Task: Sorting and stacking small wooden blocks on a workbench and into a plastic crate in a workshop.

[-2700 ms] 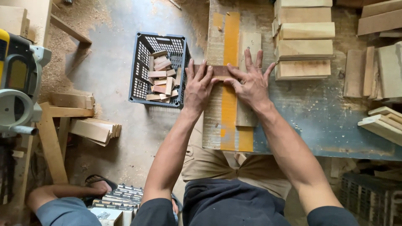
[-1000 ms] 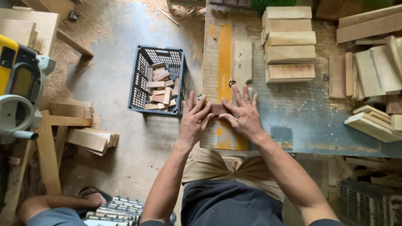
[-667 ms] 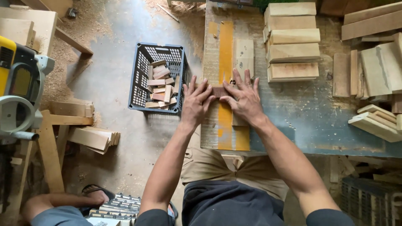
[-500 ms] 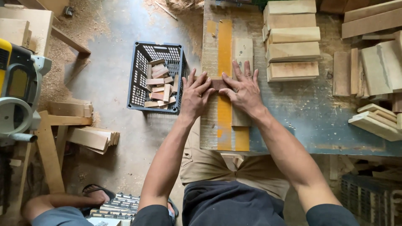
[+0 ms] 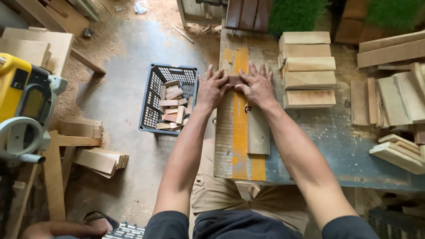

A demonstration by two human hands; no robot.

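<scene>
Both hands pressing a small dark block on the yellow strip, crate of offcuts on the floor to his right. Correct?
Not quite. In the head view the dark crate of offcuts sits on the floor to the person's left, not right. The rest holds: left hand and right hand both press the small dark wooden block on the yellow strip.

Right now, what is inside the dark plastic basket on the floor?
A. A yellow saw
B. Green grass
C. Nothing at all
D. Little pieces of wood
D. The dark plastic basket on the floor, to the left of the left hand, holds a pile of small wood offcuts.
</scene>
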